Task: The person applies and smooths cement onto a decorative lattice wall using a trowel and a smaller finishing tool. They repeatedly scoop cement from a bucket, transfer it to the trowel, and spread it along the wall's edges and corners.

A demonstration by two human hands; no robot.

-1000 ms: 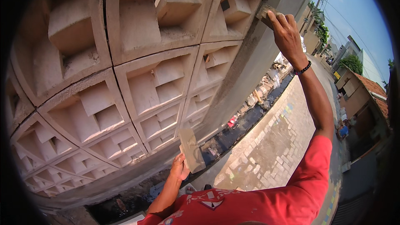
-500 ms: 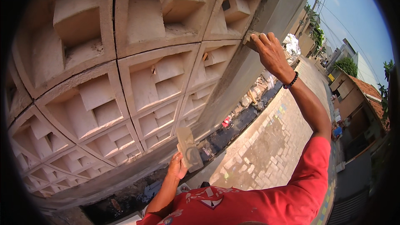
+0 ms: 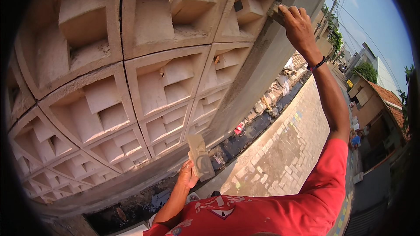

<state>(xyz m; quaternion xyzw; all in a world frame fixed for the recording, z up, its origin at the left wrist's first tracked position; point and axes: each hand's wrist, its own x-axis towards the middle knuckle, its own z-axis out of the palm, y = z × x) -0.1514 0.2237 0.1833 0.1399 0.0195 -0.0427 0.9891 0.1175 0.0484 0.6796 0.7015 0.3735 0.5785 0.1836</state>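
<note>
While my right hand grips a small block high at the grey pillar's edge, my left hand clasps a smeared board low beside the patterned wall, whose smear could drop should that wrist tip.

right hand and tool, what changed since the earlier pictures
The right hand and its flat tool moved down along the grey pillar, then back up, about where they began. Nothing was taken up or let go. The left hand still holds the flat board.

The shirt is red, the blocks pinkish-beige, the board grey-brown.
</note>
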